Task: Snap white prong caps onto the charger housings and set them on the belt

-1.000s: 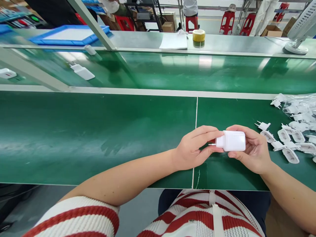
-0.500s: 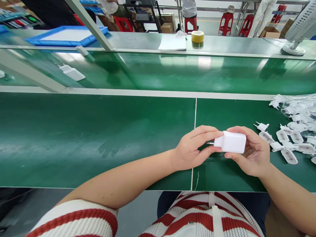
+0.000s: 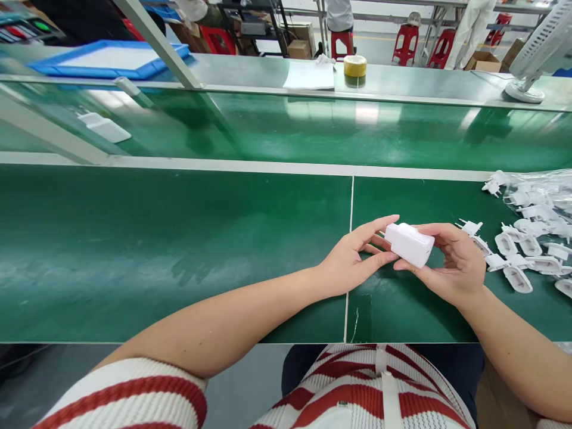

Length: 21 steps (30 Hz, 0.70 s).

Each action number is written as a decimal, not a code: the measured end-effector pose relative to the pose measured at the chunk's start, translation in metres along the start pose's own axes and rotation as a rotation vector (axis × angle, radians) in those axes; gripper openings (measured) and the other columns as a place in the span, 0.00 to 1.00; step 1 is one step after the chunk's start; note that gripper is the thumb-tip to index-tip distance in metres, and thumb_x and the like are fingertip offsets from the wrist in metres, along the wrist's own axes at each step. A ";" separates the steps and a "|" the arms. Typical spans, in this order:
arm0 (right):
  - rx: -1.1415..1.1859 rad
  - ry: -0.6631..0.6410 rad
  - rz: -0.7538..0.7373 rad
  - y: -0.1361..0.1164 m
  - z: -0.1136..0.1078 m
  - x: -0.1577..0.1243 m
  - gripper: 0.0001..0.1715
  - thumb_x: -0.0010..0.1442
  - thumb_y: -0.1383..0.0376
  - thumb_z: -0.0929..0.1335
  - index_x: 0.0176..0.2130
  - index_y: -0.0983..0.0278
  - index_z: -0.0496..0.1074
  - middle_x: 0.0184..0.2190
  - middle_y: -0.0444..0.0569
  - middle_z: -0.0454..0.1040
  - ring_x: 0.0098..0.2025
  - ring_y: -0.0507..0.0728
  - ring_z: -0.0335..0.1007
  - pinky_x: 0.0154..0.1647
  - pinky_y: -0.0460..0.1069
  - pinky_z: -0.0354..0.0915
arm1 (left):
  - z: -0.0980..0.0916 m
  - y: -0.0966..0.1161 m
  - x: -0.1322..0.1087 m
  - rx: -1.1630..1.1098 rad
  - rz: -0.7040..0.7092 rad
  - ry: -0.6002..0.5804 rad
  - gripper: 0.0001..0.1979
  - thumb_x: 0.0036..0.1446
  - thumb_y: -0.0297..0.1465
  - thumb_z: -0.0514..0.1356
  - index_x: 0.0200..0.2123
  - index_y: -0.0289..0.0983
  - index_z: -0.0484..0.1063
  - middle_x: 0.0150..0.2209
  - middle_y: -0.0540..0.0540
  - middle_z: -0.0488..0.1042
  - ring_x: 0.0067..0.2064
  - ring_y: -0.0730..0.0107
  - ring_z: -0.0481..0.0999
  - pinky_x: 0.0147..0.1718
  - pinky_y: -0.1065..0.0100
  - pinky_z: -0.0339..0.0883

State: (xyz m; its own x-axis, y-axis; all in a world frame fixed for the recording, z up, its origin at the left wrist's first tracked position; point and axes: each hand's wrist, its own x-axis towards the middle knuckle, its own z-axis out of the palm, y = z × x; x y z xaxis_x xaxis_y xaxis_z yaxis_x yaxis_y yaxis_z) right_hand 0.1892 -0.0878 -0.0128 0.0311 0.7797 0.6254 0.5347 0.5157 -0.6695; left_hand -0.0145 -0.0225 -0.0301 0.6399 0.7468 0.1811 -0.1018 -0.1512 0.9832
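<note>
A white wall charger [image 3: 410, 245] with thin prongs at its left end is up in front of me, above the green work surface. My right hand [image 3: 456, 268] grips its right end between thumb and fingers. At the prong end is my left hand [image 3: 353, 262], its index finger stretched out and its fingers spread apart. The left thumb is against or very close to the charger's lower left edge. Right of my hands lie several loose white plug heads [image 3: 517, 279], some with prongs showing.
A clear plastic bag [image 3: 549, 185] with plug heads lies at the far right. Beyond the white rail [image 3: 250, 166], a white charger [image 3: 105, 128] lies at left. A blue tray [image 3: 111, 74], yellow tape roll [image 3: 355, 67] and white fan [image 3: 531, 71] stand along the back.
The charger has tilted, its right end now lower and turned towards me. My left fingers have loosened and spread from its prong end. Both hands have shifted slightly left and up.
</note>
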 end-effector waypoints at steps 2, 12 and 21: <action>-0.035 -0.013 -0.056 -0.002 -0.002 0.004 0.31 0.50 0.60 0.83 0.52 0.53 0.76 0.40 0.48 0.81 0.38 0.59 0.78 0.37 0.55 0.79 | -0.001 0.000 0.001 0.015 -0.028 -0.015 0.30 0.61 0.33 0.67 0.66 0.46 0.68 0.56 0.42 0.76 0.50 0.65 0.78 0.50 0.64 0.75; -0.101 -0.039 -0.032 -0.008 -0.003 0.009 0.29 0.49 0.51 0.83 0.49 0.50 0.79 0.37 0.47 0.82 0.33 0.59 0.76 0.34 0.55 0.78 | -0.002 -0.002 0.005 0.035 -0.083 -0.087 0.28 0.60 0.35 0.69 0.63 0.40 0.71 0.53 0.40 0.78 0.47 0.65 0.79 0.50 0.61 0.74; 0.649 -0.176 0.560 0.008 0.003 0.007 0.25 0.60 0.57 0.78 0.54 0.51 0.73 0.51 0.47 0.76 0.47 0.57 0.78 0.49 0.55 0.80 | 0.001 0.006 0.000 0.014 0.289 0.227 0.23 0.63 0.28 0.68 0.61 0.43 0.73 0.50 0.44 0.78 0.44 0.72 0.80 0.49 0.68 0.78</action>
State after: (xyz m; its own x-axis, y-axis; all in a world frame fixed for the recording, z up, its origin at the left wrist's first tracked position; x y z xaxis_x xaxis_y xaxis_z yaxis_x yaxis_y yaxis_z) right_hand 0.1916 -0.0773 -0.0151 -0.0135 0.9948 0.1009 -0.1080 0.0989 -0.9892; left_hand -0.0144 -0.0245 -0.0241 0.4005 0.7964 0.4532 -0.2423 -0.3850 0.8906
